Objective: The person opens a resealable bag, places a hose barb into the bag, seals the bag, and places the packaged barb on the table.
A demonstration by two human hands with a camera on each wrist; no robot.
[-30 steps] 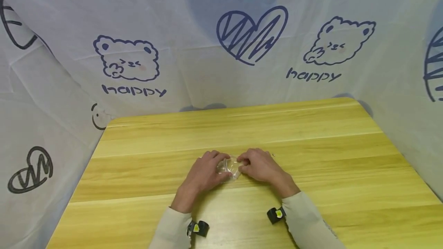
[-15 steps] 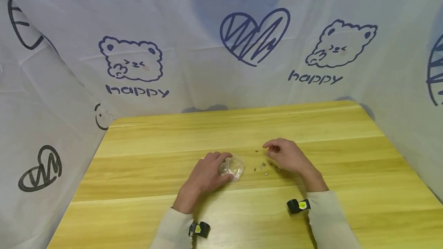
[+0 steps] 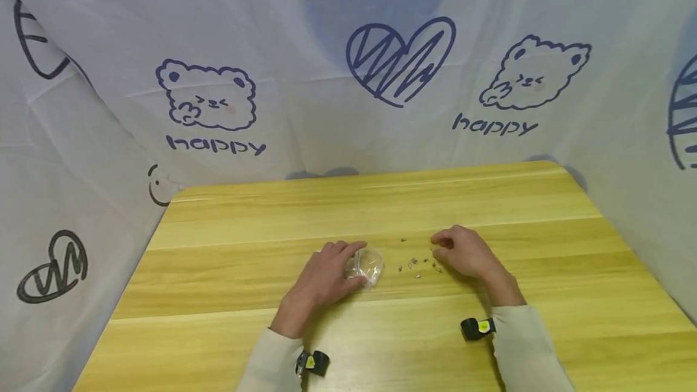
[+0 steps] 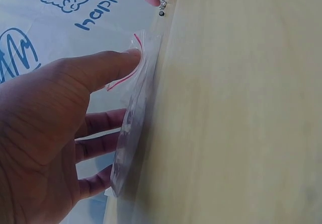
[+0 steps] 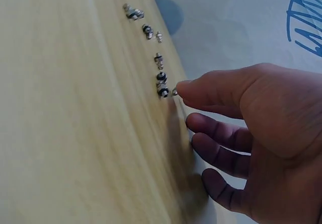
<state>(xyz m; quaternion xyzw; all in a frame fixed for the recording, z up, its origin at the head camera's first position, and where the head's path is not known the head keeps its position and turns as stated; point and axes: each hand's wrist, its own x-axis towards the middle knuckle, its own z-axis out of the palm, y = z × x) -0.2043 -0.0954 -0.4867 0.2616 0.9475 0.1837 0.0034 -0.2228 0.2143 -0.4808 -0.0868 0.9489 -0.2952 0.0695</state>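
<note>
My left hand [image 3: 327, 274] rests on a clear plastic zip bag [image 3: 370, 266] that lies on the table. In the left wrist view the thumb touches the bag [image 4: 136, 108] near its red zip strip, and the other fingers press on it farther along. My right hand [image 3: 463, 253] is low over the table, thumb and forefinger apart in the head view. Several small silver metal pieces with black rings [image 3: 414, 261] lie scattered between the bag and this hand. One small piece [image 5: 175, 91] shows right at the right thumb tip; the rest of it is hidden.
The wood-patterned table [image 3: 272, 210] carries all of this. A white cloth with blue bears and hearts [image 3: 305, 89] hangs behind it and along the sides. Each wrist has a small black camera mount; the right one [image 3: 478, 328] hangs by the sleeve.
My right hand has left the bag and moved right, and the scattered metal pieces show between them. Over the last half second it has shifted slightly right and down. The left hand stays on the bag.
</note>
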